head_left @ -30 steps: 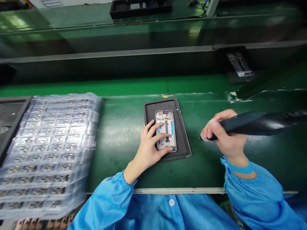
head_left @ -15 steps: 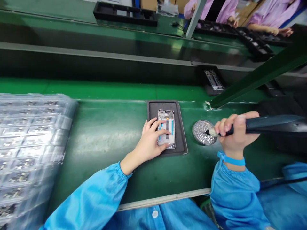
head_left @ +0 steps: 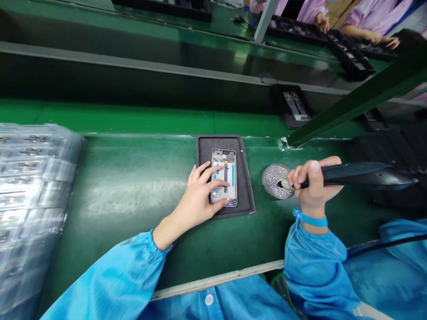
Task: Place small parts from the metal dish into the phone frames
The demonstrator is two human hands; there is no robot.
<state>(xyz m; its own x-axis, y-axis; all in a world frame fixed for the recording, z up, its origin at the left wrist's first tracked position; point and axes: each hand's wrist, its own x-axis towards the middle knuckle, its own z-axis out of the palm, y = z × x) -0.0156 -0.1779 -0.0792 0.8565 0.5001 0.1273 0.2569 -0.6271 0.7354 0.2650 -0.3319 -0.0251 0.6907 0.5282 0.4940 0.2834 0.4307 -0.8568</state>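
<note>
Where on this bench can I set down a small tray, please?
Green bench shows between the stacked plastic trays and the black mat. Right of the mat it is crowded: perforated disc, right hand, black-handled brush.

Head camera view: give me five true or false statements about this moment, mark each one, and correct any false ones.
1. The left hand rests on a phone frame lying on a dark mat. True.
2. The right hand is empty. False: it grips a black tool, its tip at a round perforated metal disc.
3. A blue strap circles the right wrist. True.
4. The stack of clear plastic trays lies to the right of the mat. False: it lies to the left.
5. A co-worker in pink sleeves is visible beyond the green bench. True.
</note>
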